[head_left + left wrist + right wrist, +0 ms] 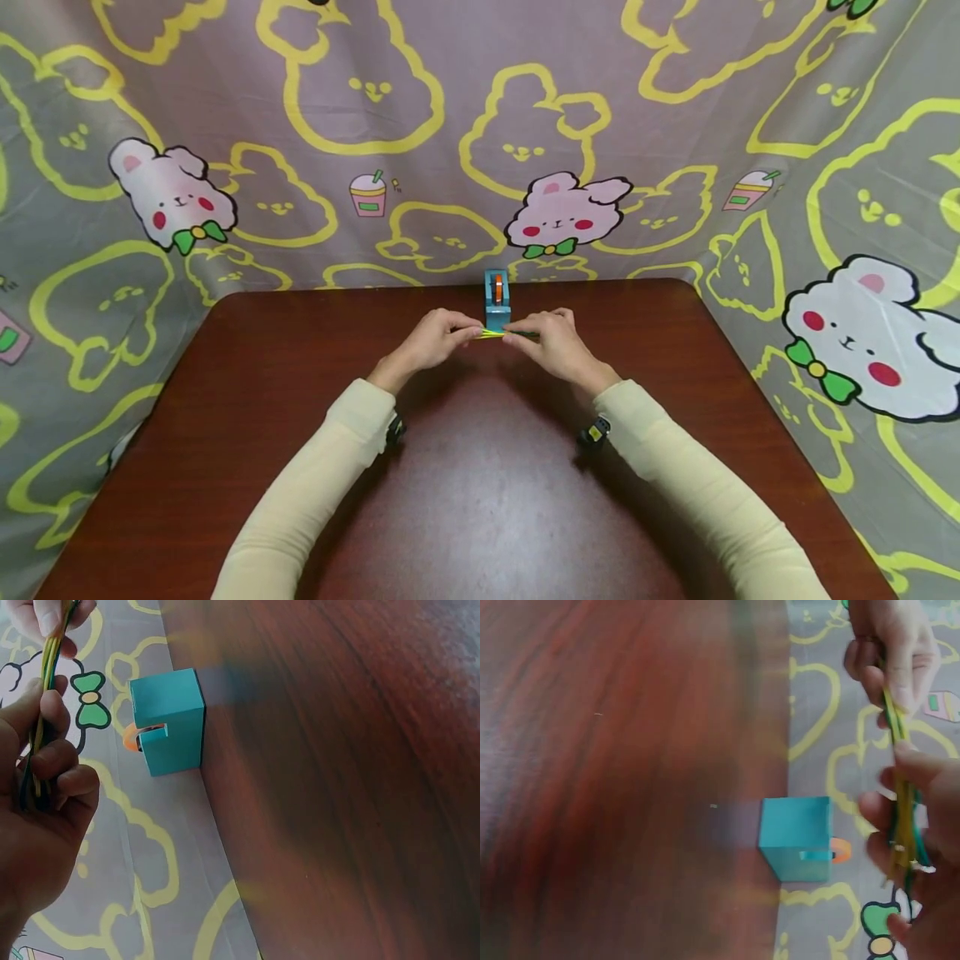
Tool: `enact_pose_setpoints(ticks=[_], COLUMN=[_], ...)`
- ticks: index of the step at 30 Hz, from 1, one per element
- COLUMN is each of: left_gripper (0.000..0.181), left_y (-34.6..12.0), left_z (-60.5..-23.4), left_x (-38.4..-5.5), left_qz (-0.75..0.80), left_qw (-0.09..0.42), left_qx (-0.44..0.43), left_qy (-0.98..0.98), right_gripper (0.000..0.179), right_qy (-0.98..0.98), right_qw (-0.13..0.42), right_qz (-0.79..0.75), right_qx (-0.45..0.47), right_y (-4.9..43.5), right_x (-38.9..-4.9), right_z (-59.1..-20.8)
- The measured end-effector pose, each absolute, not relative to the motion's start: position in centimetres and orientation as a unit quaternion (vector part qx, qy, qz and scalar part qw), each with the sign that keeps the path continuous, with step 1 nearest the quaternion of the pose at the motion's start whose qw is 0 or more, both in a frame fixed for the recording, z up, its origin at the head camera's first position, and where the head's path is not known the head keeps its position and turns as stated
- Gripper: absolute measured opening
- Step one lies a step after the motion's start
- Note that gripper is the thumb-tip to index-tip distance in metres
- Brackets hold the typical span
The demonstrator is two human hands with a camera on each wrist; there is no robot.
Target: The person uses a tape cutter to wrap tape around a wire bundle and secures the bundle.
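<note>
Between both hands runs a bundle of thin yellow and green wires, raised over the far part of the table. My left hand pinches one end between thumb and fingers; in the left wrist view the wires pass down into its curled fingers. At the other end my right hand grips the bundle, and loose wire ends stick out past its fingers in the right wrist view. Just beyond the hands stands a teal tape dispenser holding an orange roll.
The dark reddish-brown table has its back edge close behind the dispenser. A curtain printed with cartoon rabbits and yellow outlines hangs behind the table and along its sides. Both forearms, in cream sleeves, reach across the tabletop.
</note>
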State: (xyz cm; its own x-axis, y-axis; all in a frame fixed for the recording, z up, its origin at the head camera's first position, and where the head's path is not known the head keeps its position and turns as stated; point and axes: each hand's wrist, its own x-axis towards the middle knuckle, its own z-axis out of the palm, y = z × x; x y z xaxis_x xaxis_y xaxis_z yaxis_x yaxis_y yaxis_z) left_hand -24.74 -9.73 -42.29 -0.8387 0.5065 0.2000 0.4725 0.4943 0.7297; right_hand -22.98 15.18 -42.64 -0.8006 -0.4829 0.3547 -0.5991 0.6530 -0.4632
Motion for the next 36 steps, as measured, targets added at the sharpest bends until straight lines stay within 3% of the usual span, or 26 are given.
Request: enact_pose_setpoints(ticks=[11,17,23,31,36], left_gripper=[0.021,0.022,0.022,0.022,0.022], left_y=[-9.7,-9.5,-9.9,-10.7,-10.7], left_z=[-42.2,-42.0,-42.0,-42.4,-42.9], left_x=[-24.1,-23.7,-23.6,-23.4,-23.5], left_qz=[0.421,0.431,0.443,0.467,0.476], left_qw=[0.026,0.022,0.006,-0.002,-0.001], left_qx=[0.299,0.303,0.304,0.292,0.266], left_qy=[0.856,0.850,0.844,0.835,0.839], right_gripper=[0.016,0.023,0.032,0.028,0.029], right_qy=[-0.859,-0.827,-0.802,-0.777,-0.754], right_qw=[-0.155,-0.221,-0.222,-0.130,-0.103], right_qz=[0.368,0.406,0.482,0.589,0.635], right_qx=[0.322,0.320,0.274,0.181,0.135], right_y=[16.4,17.5,18.9,19.6,19.2], right_x=[-24.4,-25.2,-25.4,-24.7,-24.0], right_z=[-40.4,-40.7,-41.9,-42.9,-43.2])
